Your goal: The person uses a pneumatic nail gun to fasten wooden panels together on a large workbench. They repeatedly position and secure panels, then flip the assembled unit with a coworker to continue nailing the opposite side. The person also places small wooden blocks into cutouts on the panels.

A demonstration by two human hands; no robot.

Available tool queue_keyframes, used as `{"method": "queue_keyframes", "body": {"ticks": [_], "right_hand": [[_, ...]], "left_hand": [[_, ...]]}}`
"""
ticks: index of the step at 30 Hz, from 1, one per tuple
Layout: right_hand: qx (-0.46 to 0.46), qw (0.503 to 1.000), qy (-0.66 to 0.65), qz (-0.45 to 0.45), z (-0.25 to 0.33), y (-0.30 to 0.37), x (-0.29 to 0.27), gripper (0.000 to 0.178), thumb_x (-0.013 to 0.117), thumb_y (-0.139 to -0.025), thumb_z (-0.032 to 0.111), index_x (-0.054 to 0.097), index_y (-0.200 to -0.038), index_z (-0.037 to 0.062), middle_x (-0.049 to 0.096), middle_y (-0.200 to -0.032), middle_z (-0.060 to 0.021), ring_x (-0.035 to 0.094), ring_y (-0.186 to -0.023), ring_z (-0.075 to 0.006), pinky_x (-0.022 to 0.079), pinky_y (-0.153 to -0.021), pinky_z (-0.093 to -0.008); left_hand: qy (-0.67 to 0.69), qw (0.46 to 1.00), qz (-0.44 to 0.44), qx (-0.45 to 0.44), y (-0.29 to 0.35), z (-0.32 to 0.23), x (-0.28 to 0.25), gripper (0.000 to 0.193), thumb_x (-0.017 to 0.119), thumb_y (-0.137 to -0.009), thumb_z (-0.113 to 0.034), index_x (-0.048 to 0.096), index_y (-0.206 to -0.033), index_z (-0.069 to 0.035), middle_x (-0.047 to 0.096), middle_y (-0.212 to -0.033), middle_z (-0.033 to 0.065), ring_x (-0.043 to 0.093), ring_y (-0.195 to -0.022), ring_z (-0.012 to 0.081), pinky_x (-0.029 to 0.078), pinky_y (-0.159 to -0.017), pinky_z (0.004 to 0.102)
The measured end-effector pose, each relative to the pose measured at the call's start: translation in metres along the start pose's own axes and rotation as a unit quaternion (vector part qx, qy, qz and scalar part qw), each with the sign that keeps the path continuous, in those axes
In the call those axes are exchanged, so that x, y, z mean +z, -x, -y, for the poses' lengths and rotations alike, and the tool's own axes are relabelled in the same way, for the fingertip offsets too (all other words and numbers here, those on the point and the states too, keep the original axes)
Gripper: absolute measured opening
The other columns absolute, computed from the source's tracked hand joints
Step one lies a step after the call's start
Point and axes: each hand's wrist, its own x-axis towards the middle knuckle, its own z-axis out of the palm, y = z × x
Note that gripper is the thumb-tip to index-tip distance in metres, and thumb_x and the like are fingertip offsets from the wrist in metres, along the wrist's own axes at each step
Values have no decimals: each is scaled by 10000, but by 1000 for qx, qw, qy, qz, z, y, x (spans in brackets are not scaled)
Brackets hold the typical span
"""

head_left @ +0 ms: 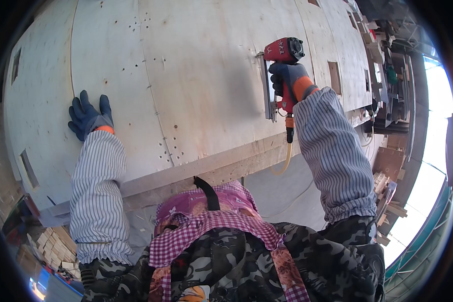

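My right hand [291, 80], in a dark blue glove with an orange cuff, is wrapped round the grip of a red pneumatic staple gun [282, 50]. The gun's nose points left over a pale plywood sheet [206, 75], and a dark shadow lies on the wood beside it. Whether the nose touches the wood I cannot tell. A yellowish air hose [287, 162] hangs from the handle's lower end. Farther left, my left hand [89, 117], gloved alike, lies flat on the plywood with its fingers spread, close to a seam. It holds nothing.
Rows of small holes and fasteners [156, 112] run along a plywood seam. Rectangular cutouts [334, 78] lie near both sides. The board's wooden front edge [211, 163] is close to my body. Wood offcuts are piled at lower left [53, 247] and at right [387, 194].
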Motion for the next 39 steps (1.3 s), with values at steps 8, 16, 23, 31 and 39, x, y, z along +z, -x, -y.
{"method": "queue_keyframes", "body": {"ticks": [8, 16, 23, 31, 39], "right_hand": [[10, 999, 42, -10, 1, 0, 6, 61, 569, -690, 60, 543, -693, 5, 521, -537, -110, 474, -373, -207, 386, -348, -322], [-37, 999, -33, -7, -16, 26, -27, 139, 628, -715, 116, 531, -762, 29, 517, -540, -69, 466, -391, -167, 369, -359, -307], [-36, 999, -24, 27, -54, 48, -40, 175, 661, -702, 134, 551, -812, 55, 515, -535, -60, 451, -356, -156, 353, -326, -289], [-12, 999, -12, 35, -49, 36, -29, 161, 646, -713, 128, 537, -782, 31, 519, -537, -76, 459, -368, -164, 347, -335, -293], [-16, 995, 100, -24, -47, 33, -16, 48, 549, -658, 52, 548, -639, 8, 499, -469, -95, 445, -325, -188, 346, -328, -314]], "left_hand": [[-6, 1000, 0, -5, 1, -3, -3, 611, 400, -820, -568, 255, -1336, -274, 224, -1403, 10, 162, -1314, 184, 138, -1066, 429], [-15, 999, -33, 12, 2, 0, 0, 592, 416, -820, -557, 283, -1322, -272, 250, -1388, 14, 191, -1303, 196, 143, -1062, 437], [8, 1000, -28, 2, 1, -1, 0, 591, 426, -815, -558, 293, -1316, -273, 254, -1385, 7, 190, -1303, 191, 147, -1063, 436], [-6, 999, -46, 6, 0, 0, 7, 586, 427, -815, -556, 282, -1316, -288, 233, -1392, -3, 186, -1304, 183, 146, -1065, 429], [0, 999, -49, 12, -1, 0, 7, 583, 431, -814, -556, 292, -1311, -287, 246, -1387, -2, 196, -1301, 182, 155, -1061, 436]]}}
